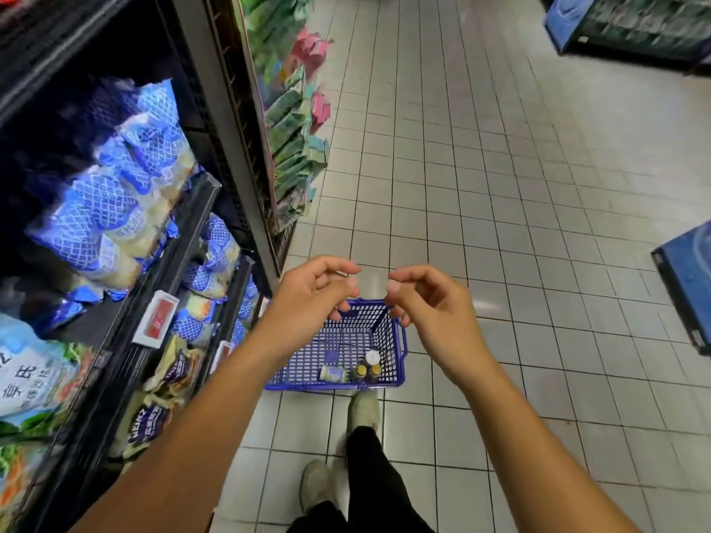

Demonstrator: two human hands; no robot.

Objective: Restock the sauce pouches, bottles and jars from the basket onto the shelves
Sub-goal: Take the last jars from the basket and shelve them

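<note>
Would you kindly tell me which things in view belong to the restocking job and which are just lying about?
Job: blue basket; jar lying on its side, white-capped bottle and small dark bottles inside it; shelves; left hand and right hand, both empty.
Lying about: green and pink hanging packets; red price tag; blue stand at the right edge.

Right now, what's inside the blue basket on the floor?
In the basket: a pale jar lying on its side, a white-capped bottle and two small dark bottles. The left forearm hides its near left corner.
</note>
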